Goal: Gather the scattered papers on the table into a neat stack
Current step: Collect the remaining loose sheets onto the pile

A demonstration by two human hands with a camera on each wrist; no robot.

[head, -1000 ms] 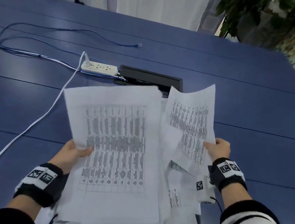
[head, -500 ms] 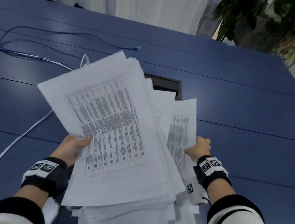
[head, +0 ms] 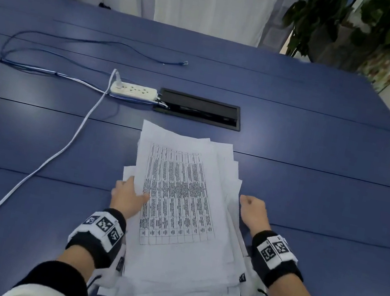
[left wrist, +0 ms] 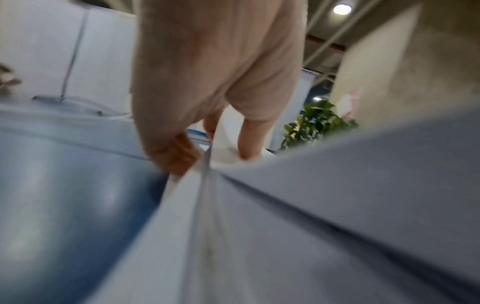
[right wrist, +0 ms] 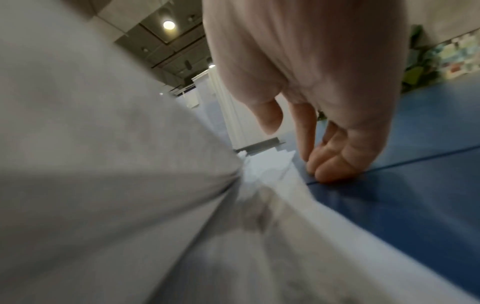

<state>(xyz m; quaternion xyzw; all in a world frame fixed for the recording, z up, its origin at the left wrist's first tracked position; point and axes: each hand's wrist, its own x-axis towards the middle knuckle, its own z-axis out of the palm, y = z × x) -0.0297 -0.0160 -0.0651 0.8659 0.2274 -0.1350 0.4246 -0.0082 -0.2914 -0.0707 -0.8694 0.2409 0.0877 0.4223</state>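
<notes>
The papers lie as one loose pile on the blue counter, just in front of the person, with sheet corners fanning out toward 1 o'clock and ragged edges at 6 o'clock.

The left hand grips the pile's 9 o'clock edge: in the left wrist view its thumb lies on top and its fingers curl under the sheets. The right hand sits just beside the 3 o'clock edge with its fingers curled and their tips on the counter, grasping nothing; whether they touch the paper edge I cannot tell.

The step in hand looks like squaring up. To do it well, both hands should press inward against the long edges with flat palms, then lift the pile upright and tap its short edge on the counter so the strays drop level. A light hold lets the sheets slide; too hard a squeeze would buckle them.

At 11 o'clock lie a power strip and its white cable, well apart from the pile.
</notes>
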